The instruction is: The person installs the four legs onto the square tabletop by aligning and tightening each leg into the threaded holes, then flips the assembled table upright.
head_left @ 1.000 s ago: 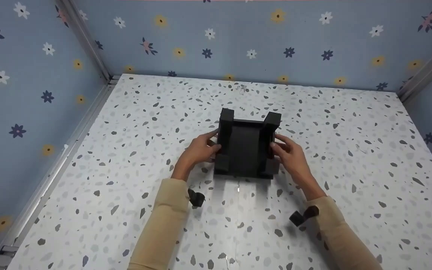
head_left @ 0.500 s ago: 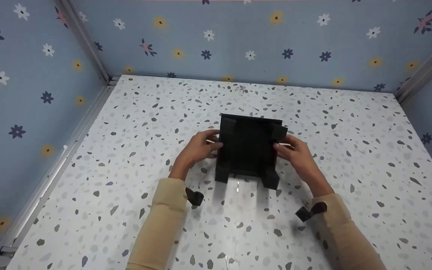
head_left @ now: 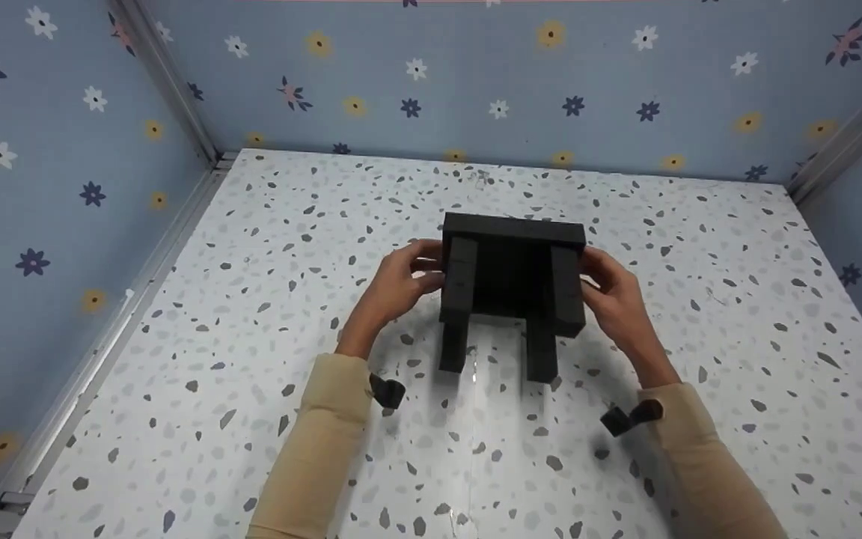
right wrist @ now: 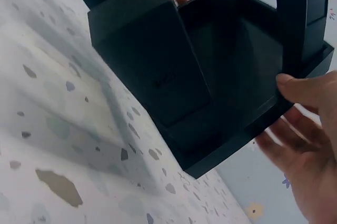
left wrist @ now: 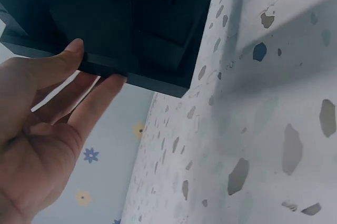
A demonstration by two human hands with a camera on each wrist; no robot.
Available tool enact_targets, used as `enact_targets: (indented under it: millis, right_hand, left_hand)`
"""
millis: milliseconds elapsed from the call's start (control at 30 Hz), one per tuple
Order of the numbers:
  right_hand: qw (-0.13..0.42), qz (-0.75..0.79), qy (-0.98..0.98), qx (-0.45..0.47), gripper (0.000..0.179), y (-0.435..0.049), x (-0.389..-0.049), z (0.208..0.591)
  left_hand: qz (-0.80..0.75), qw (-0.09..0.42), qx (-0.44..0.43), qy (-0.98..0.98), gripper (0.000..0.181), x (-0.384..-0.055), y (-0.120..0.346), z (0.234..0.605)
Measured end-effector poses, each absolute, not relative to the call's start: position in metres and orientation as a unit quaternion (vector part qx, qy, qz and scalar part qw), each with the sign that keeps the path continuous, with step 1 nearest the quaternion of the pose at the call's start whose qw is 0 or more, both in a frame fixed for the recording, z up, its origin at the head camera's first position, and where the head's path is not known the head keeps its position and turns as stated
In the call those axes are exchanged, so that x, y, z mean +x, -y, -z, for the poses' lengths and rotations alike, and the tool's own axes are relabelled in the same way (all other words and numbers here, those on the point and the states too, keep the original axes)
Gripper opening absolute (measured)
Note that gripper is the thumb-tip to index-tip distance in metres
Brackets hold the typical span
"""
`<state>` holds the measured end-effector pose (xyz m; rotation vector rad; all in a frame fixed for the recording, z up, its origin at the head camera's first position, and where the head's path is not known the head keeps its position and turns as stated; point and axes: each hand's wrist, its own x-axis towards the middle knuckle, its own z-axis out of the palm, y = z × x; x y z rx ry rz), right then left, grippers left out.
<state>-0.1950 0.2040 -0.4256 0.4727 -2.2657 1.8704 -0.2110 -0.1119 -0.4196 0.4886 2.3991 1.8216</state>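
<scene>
A black stand point(head_left: 513, 229), shaped like a small stool with several square legs, is held between both hands over the middle of the table. Its flat panel is tipped up on the far side, while the legs point toward the person. My left hand point(head_left: 393, 288) pinches the left rim, thumb inside and fingers behind, as the left wrist view shows. On the opposite rim, my right hand point(head_left: 618, 299) grips with the thumb over the edge and fingers beneath. Raised digits mark a leg point(right wrist: 310, 18) in the right wrist view. The panel's outer face is hidden.
The white speckled table point(head_left: 266, 434) spreads around the hands. Blue flowered walls point(head_left: 461, 75) enclose it at the back and both sides, with metal rails point(head_left: 169, 82) at the corners. A black wrist mount point(head_left: 388, 391) projects from the left sleeve, and another from the right.
The stand has rotated in the hands: its far edge has come up and the legs have swung from pointing up to pointing toward the person. The right hand has shifted right and both moved slightly farther away.
</scene>
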Motion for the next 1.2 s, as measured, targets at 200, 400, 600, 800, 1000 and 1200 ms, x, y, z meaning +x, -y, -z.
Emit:
enact_targets:
  millis: [200,400,600,800,1000,1200]
  right_hand:
    - [0.150,-0.606,0.746,0.231,0.042,-0.202,-0.184,0.414]
    - [0.243,-0.544,0.725,0.347,0.045,-0.198,-0.179,0.407]
    - [0.297,-0.482,0.732,0.378,0.052,-0.204,-0.189,0.418]
    - [0.336,-0.421,0.737,0.407,0.052,-0.206,-0.193,0.426]
    - [0.356,-0.398,0.731,0.426,0.055,-0.205,-0.194,0.432]
    - [0.361,-0.389,0.725,0.439,0.055,-0.206,-0.198,0.436]
  left_hand:
    - [-0.555,-0.047,0.220,-0.801,0.035,-0.209,0.107,0.414]
    - [-0.557,-0.098,0.255,-0.784,0.029,-0.208,0.103,0.414]
    - [-0.512,-0.160,0.294,-0.791,0.029,-0.209,0.100,0.413]
    - [-0.469,-0.213,0.318,-0.796,0.022,-0.212,0.098,0.415]
    - [-0.448,-0.247,0.338,-0.790,0.019,-0.213,0.096,0.420]
    - [-0.429,-0.256,0.342,-0.796,0.020,-0.213,0.095,0.424]
